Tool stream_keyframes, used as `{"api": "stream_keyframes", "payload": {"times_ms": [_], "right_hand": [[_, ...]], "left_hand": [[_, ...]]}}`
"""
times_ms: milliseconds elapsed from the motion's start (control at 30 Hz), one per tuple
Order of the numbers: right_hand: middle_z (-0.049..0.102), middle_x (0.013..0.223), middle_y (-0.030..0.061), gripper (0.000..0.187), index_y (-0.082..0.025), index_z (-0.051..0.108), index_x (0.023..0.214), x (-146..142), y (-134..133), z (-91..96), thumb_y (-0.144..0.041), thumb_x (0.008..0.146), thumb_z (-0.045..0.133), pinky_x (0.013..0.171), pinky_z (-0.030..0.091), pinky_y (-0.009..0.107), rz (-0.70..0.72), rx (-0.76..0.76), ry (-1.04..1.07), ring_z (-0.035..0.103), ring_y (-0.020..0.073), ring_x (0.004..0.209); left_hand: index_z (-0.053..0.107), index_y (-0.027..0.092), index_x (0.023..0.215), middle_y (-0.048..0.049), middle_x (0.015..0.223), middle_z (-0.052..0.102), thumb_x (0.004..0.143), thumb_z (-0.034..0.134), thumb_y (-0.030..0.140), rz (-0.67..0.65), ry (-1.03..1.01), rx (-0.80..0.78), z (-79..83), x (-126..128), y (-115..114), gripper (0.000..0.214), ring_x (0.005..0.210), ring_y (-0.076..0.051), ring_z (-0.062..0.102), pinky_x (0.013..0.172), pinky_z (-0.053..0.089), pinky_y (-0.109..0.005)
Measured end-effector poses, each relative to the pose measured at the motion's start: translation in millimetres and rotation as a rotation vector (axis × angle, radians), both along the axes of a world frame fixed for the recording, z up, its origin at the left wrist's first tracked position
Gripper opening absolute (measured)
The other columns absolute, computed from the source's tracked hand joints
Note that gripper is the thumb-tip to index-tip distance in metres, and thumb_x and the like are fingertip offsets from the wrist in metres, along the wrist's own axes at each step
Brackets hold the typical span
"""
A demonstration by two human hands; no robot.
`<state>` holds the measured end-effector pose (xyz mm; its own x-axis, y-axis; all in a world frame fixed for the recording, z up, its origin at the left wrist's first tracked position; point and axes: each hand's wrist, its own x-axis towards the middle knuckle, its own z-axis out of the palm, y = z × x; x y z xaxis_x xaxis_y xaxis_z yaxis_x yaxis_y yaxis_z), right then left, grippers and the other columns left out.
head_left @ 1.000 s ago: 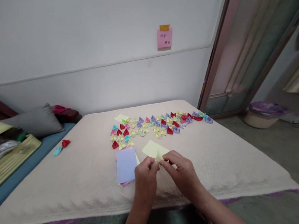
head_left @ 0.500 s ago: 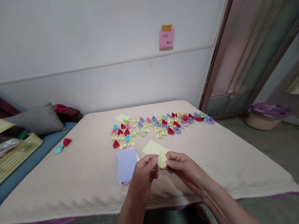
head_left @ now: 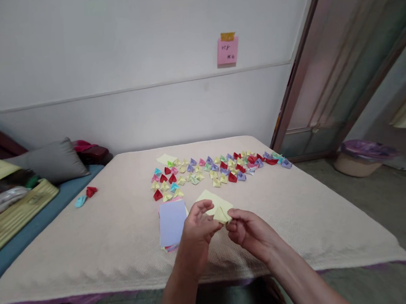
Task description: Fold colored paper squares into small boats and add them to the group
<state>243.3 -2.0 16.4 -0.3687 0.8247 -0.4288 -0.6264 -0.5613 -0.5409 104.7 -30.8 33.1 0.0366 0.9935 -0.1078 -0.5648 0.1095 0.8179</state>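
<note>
Between my fingers is a pale yellow origami piece (head_left: pixel 220 215), its middle standing up in a point. My right hand (head_left: pixel 251 231) pinches its right corner between thumb and fingers. My left hand (head_left: pixel 200 230) is at its left side with thumb and index finger spread apart. The left thumb tip lies by the paper's lower left edge; whether it touches, I cannot tell. Behind the piece a flat pale yellow sheet (head_left: pixel 209 197) lies on the cloth. Left of my hands rests a stack of coloured paper (head_left: pixel 173 222), lilac on top.
Several small folded paper pieces (head_left: pixel 190 169) in many colours stand in rows on the cream-covered table (head_left: pixel 108 231). A red piece (head_left: pixel 91 191) and a blue piece (head_left: pixel 80 201) lie far left. A grey cushion (head_left: pixel 52 161) is at the left, a lined bin (head_left: pixel 361 158) at the right.
My left thumb and index finger have spread from their pinch on the origami piece. The piece has turned and now shows a pointed, opened shape; my right hand still grips it.
</note>
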Motion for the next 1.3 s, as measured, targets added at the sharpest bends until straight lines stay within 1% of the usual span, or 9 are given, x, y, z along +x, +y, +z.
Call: {"api": "stream_keyframes", "payload": {"times_ms": [100,200,267,400,600,733,867,1033,1300], "right_hand": [[0.055,0.048,-0.004,0.012,-0.013,0.056,0.064,1.4,1.0,-0.1,-0.009,0.06,0.067,0.038,0.029,0.014,0.014,-0.019,0.016,0.045,0.0042,0.039],[0.055,0.046,-0.0042,0.013,-0.013,0.055,0.062,2.5,1.7,-1.0,-0.008,0.061,0.067,0.038,0.029,0.014,0.033,-0.039,0.036,0.044,0.0037,0.038],[0.055,0.046,-0.0042,0.014,-0.013,0.054,0.063,3.0,2.4,-2.4,-0.008,0.061,0.067,0.037,0.029,0.014,0.047,-0.042,0.06,0.043,0.0036,0.037],[0.056,0.048,-0.0034,0.013,-0.012,0.055,0.066,3.6,3.4,-4.6,-0.01,0.063,0.068,0.037,0.031,0.013,0.071,-0.041,0.101,0.043,0.0036,0.037],[0.055,0.049,-0.0043,0.013,-0.012,0.057,0.07,2.4,4.0,-5.2,-0.01,0.066,0.068,0.036,0.03,0.013,0.068,-0.041,0.119,0.041,0.0031,0.037],[0.053,0.051,-0.0049,0.015,-0.012,0.058,0.073,2.1,2.9,-2.4,-0.014,0.065,0.071,0.037,0.029,0.013,0.048,-0.007,0.075,0.04,0.003,0.04],[0.051,0.054,-0.0053,0.016,-0.013,0.059,0.072,1.0,-1.1,2.0,-0.013,0.063,0.072,0.042,0.028,0.014,0.04,0.143,-0.025,0.041,0.0032,0.045],[0.043,0.047,-0.0078,0.012,-0.014,0.058,0.069,-8.5,-7.5,2.0,-0.008,0.061,0.065,0.041,0.019,0.018,0.043,0.373,-0.346,0.031,0.0038,0.042],[0.043,0.044,-0.0071,0.012,-0.017,0.051,0.061,-17.8,-7.7,-5.3,-0.022,0.068,0.059,0.043,0.023,0.022,-0.127,0.509,-0.662,0.033,0.0077,0.043]], "left_hand": [[0.065,0.018,0.088,-0.0065,0.112,0.051,0.055,0.071,0.006,-0.031,0.234,0.144,-0.5,-0.7,-1.0,0.035,0.074,-0.01,0.058,0.065,0.047,-0.022],[0.067,0.017,0.08,-0.0069,0.121,0.042,0.061,0.069,0.01,0.018,0.522,0.275,-3.4,0.2,-1.6,0.02,0.067,-0.007,0.056,0.06,0.048,-0.022],[0.066,0.018,0.08,-0.0071,0.118,0.043,0.067,0.065,0.013,0.06,0.659,0.332,-4.8,1.5,-1.7,0.013,0.068,-0.008,0.057,0.059,0.048,-0.022],[0.066,0.02,0.082,-0.0076,0.114,0.048,0.073,0.061,0.014,0.147,0.856,0.434,-7.2,2.0,-1.0,0.012,0.091,-0.016,0.057,0.065,0.049,-0.023],[0.066,0.02,0.086,-0.0082,0.109,0.055,0.079,0.056,0.015,0.312,1.084,0.59,-9.8,1.6,-3.0,0.014,0.107,-0.021,0.052,0.085,0.046,-0.031],[0.068,0.021,0.085,-0.0073,0.103,0.055,0.082,0.054,0.018,0.37,1.149,0.582,-7.4,2.8,-5.3,0.015,0.097,-0.018,0.055,0.083,0.044,-0.03],[0.065,0.019,0.07,-0.0024,0.08,0.058,0.079,0.055,0.015,0.415,1.067,0.465,-6.8,0.5,-1.9,0.014,0.077,-0.014,0.056,0.071,0.043,-0.025],[0.063,0.018,0.061,0.0,0.07,0.057,0.073,0.058,0.015,0.473,0.93,0.287,-8.9,-3.2,4.1,0.014,0.068,-0.013,0.055,0.063,0.041,-0.022],[0.058,0.017,0.058,0.0032,0.061,0.052,0.069,0.057,0.013,0.465,0.941,0.278,-5.8,1.3,1.3,0.012,0.058,-0.01,0.047,0.056,0.036,-0.021]]}}
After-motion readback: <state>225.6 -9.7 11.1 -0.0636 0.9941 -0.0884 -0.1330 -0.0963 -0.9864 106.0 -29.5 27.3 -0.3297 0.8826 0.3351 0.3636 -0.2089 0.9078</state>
